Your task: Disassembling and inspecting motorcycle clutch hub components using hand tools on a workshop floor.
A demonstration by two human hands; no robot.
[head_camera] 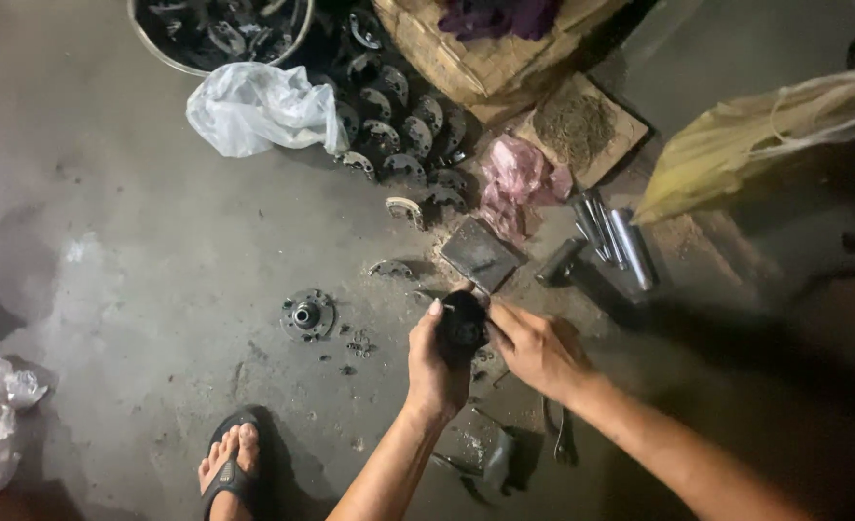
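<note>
My left hand [432,365] grips a dark round metal part [463,326] from the left, thumb up along its side. My right hand [534,349] meets the same part from the right, fingers resting on its edge. Both hands hover just above the grey concrete floor [157,251]. A round flanged hub [307,314] lies flat on the floor to the left of my hands, with small loose bits [358,344] beside it. A flat square metal plate [481,253] lies just beyond my hands.
Several dark flanged discs [403,130] are heaped at the back, beside a metal basin [217,34] full of parts and a white plastic bag [259,106]. Steel cylinders [616,241], a pink bag [516,178], cardboard [582,125] and a yellow sack [736,145] lie right. My sandalled foot [227,468] rests below.
</note>
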